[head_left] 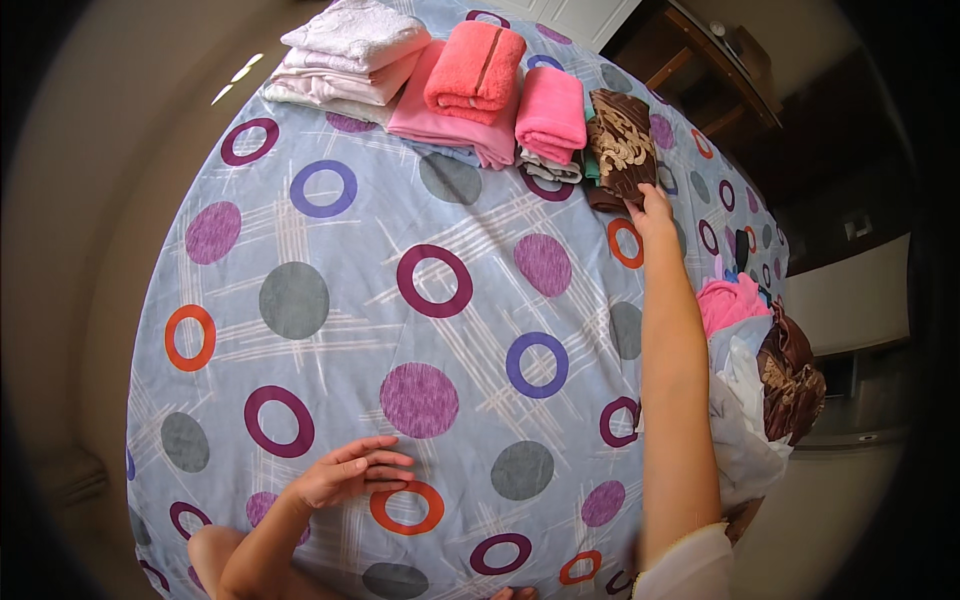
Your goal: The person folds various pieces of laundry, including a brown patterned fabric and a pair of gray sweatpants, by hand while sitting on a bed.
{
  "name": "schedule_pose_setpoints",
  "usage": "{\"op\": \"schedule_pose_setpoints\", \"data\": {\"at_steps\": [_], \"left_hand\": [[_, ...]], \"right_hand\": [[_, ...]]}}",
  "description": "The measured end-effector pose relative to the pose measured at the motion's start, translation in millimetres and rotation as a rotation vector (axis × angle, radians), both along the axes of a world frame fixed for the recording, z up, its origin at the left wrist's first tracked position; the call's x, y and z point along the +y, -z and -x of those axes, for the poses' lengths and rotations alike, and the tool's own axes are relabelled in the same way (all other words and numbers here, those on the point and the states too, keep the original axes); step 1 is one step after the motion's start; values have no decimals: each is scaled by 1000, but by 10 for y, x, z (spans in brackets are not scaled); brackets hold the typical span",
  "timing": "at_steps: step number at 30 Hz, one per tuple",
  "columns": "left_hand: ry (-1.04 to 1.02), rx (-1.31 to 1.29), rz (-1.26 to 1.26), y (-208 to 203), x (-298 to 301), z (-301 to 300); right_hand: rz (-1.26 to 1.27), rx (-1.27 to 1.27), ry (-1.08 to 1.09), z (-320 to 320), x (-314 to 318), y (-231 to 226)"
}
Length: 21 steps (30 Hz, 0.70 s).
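Head view: a brown, gold-patterned folded cloth (622, 140) sits at the far right end of the row, on top of a teal folded cloth (592, 168). The person's right hand (655, 205), arm fully stretched, is at its near corner, fingers over the edge and thumb lower; whether they pinch or merely press, I can't tell. That corner is probably touched because it is the closest to reach.

Next along, one hot-pink towel (552, 108) lies on grey-and-white folded cloth (550, 166); then one coral towel (477, 68) on a pink folded cloth (450, 122); last, a pile of whitish linens (345, 75). That makes four stacks, seemingly set along the far edge to leave room nearer the body.

The left hand (350, 475) hovers above the circle-print bedsheet (335, 375), fingers loosely spread, holding nothing. Off right, one crumpled pink cloth (735, 303), white fabric (745, 385) and one brown patterned bundle (793, 378) make a heap; its full count is hidden.
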<state>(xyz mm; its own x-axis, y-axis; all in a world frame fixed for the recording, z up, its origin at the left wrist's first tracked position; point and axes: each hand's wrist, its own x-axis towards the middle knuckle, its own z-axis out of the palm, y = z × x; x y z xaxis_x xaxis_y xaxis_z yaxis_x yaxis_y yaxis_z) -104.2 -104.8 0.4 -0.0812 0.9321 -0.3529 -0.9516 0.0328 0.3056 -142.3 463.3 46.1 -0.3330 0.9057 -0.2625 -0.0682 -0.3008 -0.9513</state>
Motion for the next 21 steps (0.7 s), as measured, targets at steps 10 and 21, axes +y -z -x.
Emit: {"op": "schedule_pose_setpoints", "data": {"at_steps": [10, 21], "left_hand": [[-15, -47, -16, -18, 20, -7], [31, 311, 71, -199, 64, -109]], "right_hand": [[5, 24, 27, -28, -240, -150], [-570, -802, -352, -1241, -404, -1133]]}}
